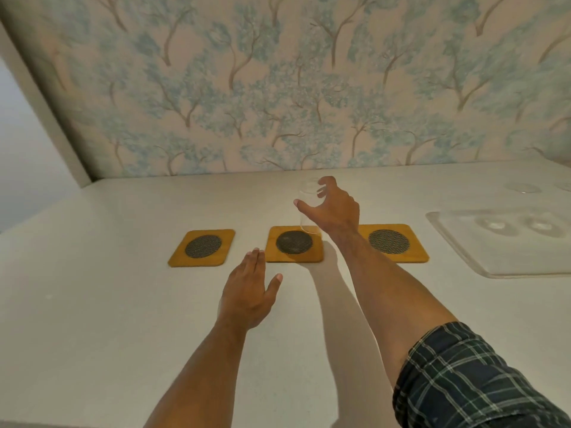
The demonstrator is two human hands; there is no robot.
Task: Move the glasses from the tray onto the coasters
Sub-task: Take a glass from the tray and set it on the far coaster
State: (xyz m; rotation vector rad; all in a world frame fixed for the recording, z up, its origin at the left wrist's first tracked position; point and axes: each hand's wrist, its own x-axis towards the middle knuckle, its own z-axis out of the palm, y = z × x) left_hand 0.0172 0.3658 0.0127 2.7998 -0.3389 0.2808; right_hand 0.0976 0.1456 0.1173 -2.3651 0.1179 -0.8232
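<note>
Three yellow square coasters with dark round centres lie in a row on the white counter: left coaster, middle coaster, right coaster. My right hand is shut on a clear glass, held just above the far right corner of the middle coaster. My left hand hovers flat and empty in front of the middle coaster, fingers apart. A clear tray sits at the right, with two glasses seen faintly on it.
The patterned wall rises directly behind the counter. A clear round object lies behind the tray at the far right. The counter's left edge runs diagonally toward the wall.
</note>
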